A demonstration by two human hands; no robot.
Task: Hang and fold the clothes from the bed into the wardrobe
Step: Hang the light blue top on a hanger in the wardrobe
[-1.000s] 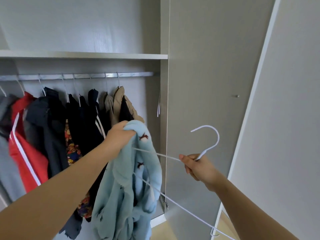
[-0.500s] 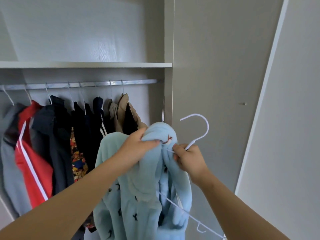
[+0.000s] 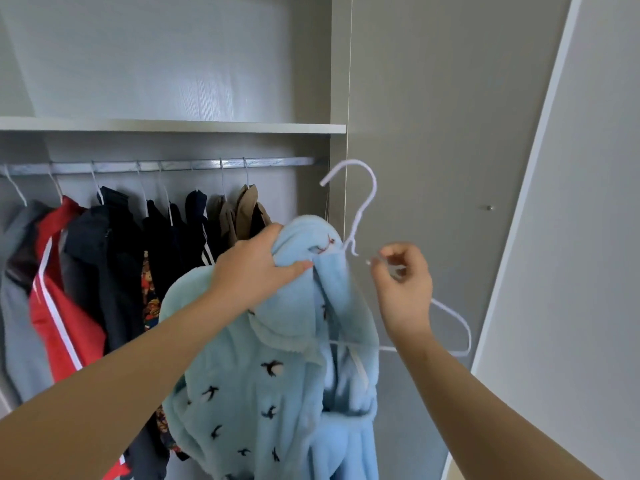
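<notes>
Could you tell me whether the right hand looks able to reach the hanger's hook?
Probably yes: the hook stands bare above the right hand, nothing between them; the blue robe hangs aside, gripped by the left hand.

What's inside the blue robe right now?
The white hanger is partly inside the blue robe: hook and one shoulder stick out, and a wire shows through the front opening. Its other shoulder is covered by fabric, so how it sits cannot be seen.
</notes>
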